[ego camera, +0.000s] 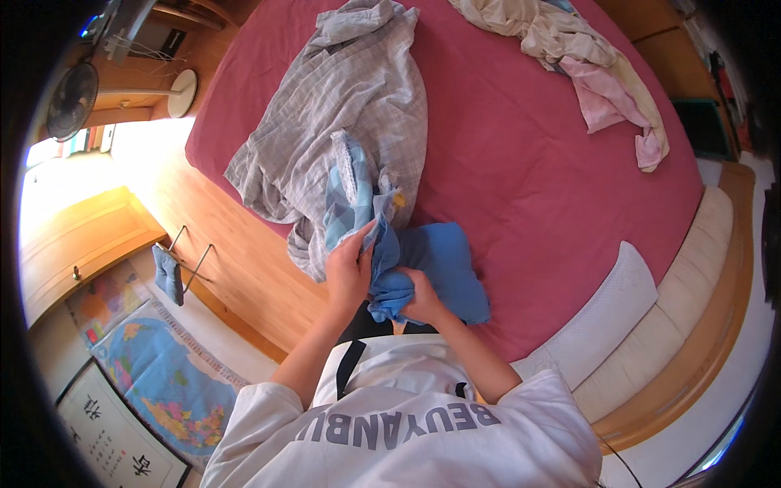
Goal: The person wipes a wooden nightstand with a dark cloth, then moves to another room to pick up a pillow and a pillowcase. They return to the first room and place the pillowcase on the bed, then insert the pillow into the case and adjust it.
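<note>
My left hand point(350, 263) grips a bunched blue checked cloth point(351, 204) with white lace trim, its loose end reaching away from me. Lower and to the right, my right hand point(422, 299) clutches a gathered blue part point(390, 290) that looks like the same piece. Behind my right hand, a plain blue cushion or folded fabric point(448, 256) lies at the near edge of the bed. A rumpled grey plaid sheet or cover point(360, 104) spreads over the left part of the bed, partly beneath the checked cloth.
A bed with a dark pink sheet point(518, 201) fills the middle. Cream bedding point(549, 36) and pink cloth point(604, 97) lie at its far right. A white pillow point(601, 305) rests by the padded headboard point(677, 293). To the left stand a fan point(73, 100) and a folding chair point(171, 274).
</note>
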A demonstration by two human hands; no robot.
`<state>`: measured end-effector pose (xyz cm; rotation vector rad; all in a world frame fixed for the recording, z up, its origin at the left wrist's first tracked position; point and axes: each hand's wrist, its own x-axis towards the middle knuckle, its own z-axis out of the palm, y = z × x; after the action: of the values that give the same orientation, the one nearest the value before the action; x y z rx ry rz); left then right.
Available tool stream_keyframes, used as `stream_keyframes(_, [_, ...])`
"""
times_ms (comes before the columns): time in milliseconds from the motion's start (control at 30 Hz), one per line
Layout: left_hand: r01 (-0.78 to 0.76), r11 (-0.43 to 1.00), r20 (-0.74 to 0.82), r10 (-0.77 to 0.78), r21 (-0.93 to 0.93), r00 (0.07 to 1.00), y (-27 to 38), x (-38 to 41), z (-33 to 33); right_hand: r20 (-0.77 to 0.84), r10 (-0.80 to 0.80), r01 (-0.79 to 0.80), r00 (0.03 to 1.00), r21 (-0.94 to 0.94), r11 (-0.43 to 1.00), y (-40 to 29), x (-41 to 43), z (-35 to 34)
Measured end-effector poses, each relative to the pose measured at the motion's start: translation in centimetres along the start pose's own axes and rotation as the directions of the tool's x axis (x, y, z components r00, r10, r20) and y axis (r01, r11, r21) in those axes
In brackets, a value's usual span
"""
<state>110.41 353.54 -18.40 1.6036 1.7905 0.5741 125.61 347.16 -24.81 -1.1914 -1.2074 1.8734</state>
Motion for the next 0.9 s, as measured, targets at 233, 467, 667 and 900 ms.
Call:
stream_keyframes(233, [-0.366,0.930,0.411,0.316,0.045,0.855,2.0,-1.4,-0.8,0.076,0.085,-0.050,0.994,-0.379,0.924,0.5,2.4,0.5])
stream_keyframes(467, [-0.367,0.930,0.503,0.309,0.017,0.807,2.7,-7.8,2.9,-0.176,0.079,-0.122,0.981,-0.247,0.961,3.4,3.6,-0.8])
stream_keyframes(667, [-0.472,0.858,0.236,0.425,0.201,0.874,0.6,-0.6,-0.7,-0.431,0.374,-0.179,0.821,0.429,0.885,8.0,8.2,-5.9])
stream_keyframes(900, [-0.349,0.886,0.431,0.199,0.305,0.880,-4.5,-0.2,3.2,-0.287,0.480,0.040,0.829,0.886,0.461,7.3,6.2,-6.8])
